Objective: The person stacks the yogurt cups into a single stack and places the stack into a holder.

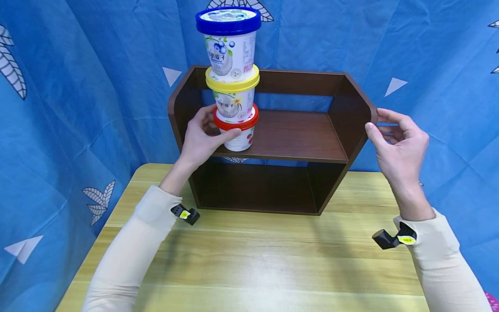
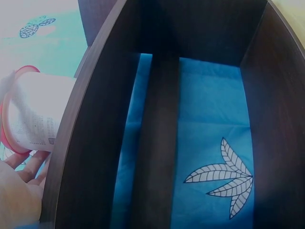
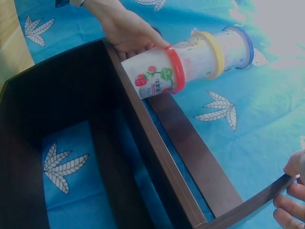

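Observation:
Three paper tubs form an upright stack at the left front of the dark brown shelf (image 1: pixel 300 134). The lowest tub has a red lid (image 1: pixel 255 119), the middle tub (image 1: pixel 234 104) a yellow one, and the top tub (image 1: pixel 228 54) a blue one. My left hand (image 1: pixel 196 141) holds the red-lidded tub (image 3: pixel 152 76), thumb across its front and fingers around the far left side. The tub's base is at the upper board; firm contact cannot be made out. My right hand (image 1: pixel 403 149) grips the front edge of the shelf's right side panel between thumb and fingers.
The two-level shelf stands at the back of a light wooden table (image 1: pixel 249 255). Behind it hangs a blue curtain (image 1: pixel 117 65) with leaf prints. A small black wrist camera (image 1: pixel 187 214) sits on the left sleeve, another wrist camera (image 1: pixel 393 238) on the right.

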Demonstrator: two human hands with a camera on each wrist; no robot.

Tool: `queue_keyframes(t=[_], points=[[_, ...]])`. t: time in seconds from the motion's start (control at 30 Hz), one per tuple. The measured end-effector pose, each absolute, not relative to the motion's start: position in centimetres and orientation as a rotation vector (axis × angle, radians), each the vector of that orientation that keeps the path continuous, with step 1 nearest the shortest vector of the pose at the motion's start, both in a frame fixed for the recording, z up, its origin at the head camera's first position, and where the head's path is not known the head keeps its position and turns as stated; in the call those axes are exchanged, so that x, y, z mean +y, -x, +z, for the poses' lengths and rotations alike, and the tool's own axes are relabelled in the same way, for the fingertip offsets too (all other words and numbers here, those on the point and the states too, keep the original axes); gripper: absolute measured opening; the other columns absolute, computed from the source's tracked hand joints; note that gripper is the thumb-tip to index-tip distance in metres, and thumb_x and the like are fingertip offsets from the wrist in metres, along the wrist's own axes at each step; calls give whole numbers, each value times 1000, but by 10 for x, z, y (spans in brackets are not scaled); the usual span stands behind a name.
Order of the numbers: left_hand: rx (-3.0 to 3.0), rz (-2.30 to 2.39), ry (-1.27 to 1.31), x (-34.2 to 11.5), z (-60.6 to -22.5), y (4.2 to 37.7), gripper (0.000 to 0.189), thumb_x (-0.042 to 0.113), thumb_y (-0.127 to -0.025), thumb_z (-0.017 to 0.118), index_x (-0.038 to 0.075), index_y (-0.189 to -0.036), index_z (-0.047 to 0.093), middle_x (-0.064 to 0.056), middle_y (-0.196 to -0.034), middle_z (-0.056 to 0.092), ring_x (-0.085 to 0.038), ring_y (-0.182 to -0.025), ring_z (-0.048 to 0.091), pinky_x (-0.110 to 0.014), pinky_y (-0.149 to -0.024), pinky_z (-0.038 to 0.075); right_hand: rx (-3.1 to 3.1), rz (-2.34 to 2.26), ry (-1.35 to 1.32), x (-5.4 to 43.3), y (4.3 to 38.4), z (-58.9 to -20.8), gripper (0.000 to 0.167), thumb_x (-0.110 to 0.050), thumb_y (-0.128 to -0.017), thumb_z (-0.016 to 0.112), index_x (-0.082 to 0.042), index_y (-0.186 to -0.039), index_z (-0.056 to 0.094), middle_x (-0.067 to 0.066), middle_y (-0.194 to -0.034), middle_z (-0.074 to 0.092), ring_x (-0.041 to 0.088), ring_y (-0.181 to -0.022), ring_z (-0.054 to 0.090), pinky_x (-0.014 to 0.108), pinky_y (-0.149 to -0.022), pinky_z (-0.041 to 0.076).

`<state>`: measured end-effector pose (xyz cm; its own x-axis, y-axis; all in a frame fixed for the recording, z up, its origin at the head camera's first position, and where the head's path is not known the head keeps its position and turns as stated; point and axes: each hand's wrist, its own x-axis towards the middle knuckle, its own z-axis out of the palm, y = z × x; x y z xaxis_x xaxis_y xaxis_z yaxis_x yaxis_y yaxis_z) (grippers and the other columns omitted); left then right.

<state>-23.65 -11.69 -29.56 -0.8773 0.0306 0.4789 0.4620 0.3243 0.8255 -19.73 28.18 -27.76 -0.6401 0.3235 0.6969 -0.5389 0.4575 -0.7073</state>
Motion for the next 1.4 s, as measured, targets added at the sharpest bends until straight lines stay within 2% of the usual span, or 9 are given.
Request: queue_keyframes(t=[1.07, 1.4], points=[[-2274, -1542, 436, -116, -294, 238, 78, 33, -88, 86, 15, -153, 47, -4, -147, 62, -19, -121, 63, -42, -104, 60, -1868, 1283, -186, 282, 196, -278, 34, -5, -90, 80, -5, -124, 77, -24, -100, 73, -9, -81, 70, 8, -77, 53], [-2261, -1547, 433, -119, -295, 236, 78, 32, -88, 86, 14, -154, 46, -5, -149, 61, -20, -125, 62, -44, -106, 59, -1857, 1366, -183, 282, 195, -277, 34, -2, -88, 81, -4, -122, 78, -17, -100, 75, -4, -79, 72, 8, -76, 56]])
